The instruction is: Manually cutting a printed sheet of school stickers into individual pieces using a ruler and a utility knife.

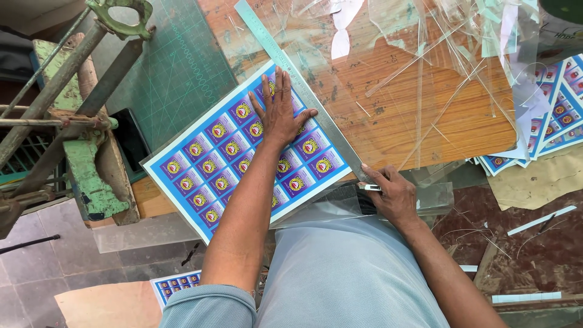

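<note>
A: Where do we have the blue printed sheet of small square labels [243,158]?

B: Flat on the wooden bench [395,115], near-left part, lying at an angle. Its far-right edge runs along the long steel ruler [303,91].

A: Left hand [278,109]?

B: Palm down on the sheet, fingers spread apart, thumb reaching onto the ruler. Pressing, not gripping anything.

A: Right hand [392,194]?

B: At the near end of the ruler, grip closed around a small cutting blade [369,187]. Blade tip sits at the ruler edge, just past the sheet's near-right corner.

A: What else do we see around it?

B: Green cutting mat [176,67] on the far left, partly under the sheet. Clear plastic offcut strips [425,54] scattered over the far bench. More printed label sheets [546,115] stacked at the right. A green-painted metal lever cutter [85,121] on the left, well apart from both hands.
</note>
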